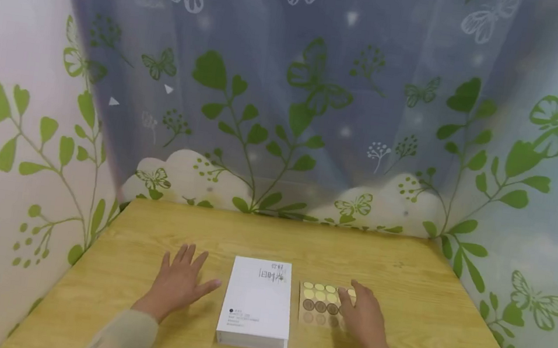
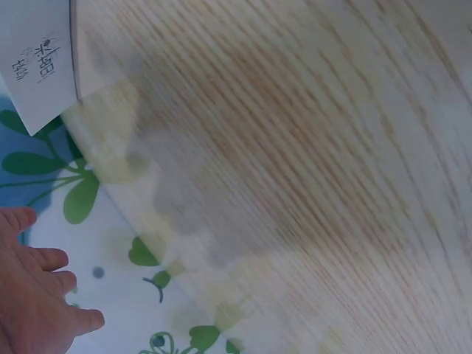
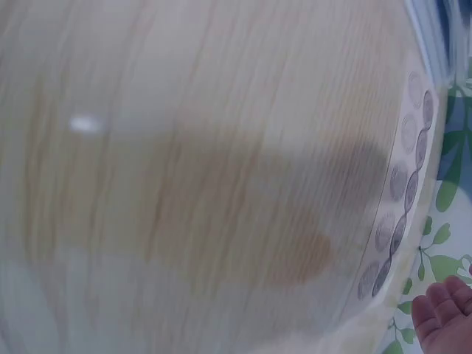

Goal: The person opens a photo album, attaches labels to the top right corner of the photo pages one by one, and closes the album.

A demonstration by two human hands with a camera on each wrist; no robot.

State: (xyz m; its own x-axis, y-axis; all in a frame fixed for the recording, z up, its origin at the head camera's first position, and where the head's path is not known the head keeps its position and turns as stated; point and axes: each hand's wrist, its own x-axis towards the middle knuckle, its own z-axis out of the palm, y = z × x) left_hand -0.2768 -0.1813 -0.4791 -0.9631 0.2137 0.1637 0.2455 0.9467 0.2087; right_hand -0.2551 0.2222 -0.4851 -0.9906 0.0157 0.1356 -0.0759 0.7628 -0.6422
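Note:
A thick white book or book-shaped box [image 1: 256, 300] with dark printed characters lies in the middle of the table. To its left my left hand [image 1: 179, 283] hovers with fingers spread, apart from it. Right of the book is a flat sheet [image 1: 321, 307] bearing rows of round yellow and brown stickers or printed coins. My right hand [image 1: 363, 315] is over the sheet's right part and hides some circles; contact cannot be told. In the left wrist view the book's corner [image 2: 40, 74] and left hand [image 2: 37, 287] appear. The right wrist view has the sheet [image 3: 394, 192] and right fingers [image 3: 442, 310].
The wood-grain table [image 1: 270, 240] carries the book and the sheet. A patterned curtain [image 1: 266, 108] with green leaves and butterflies stands behind it, and similar cloth closes off the left [image 1: 26, 123] and right [image 1: 536, 190] sides.

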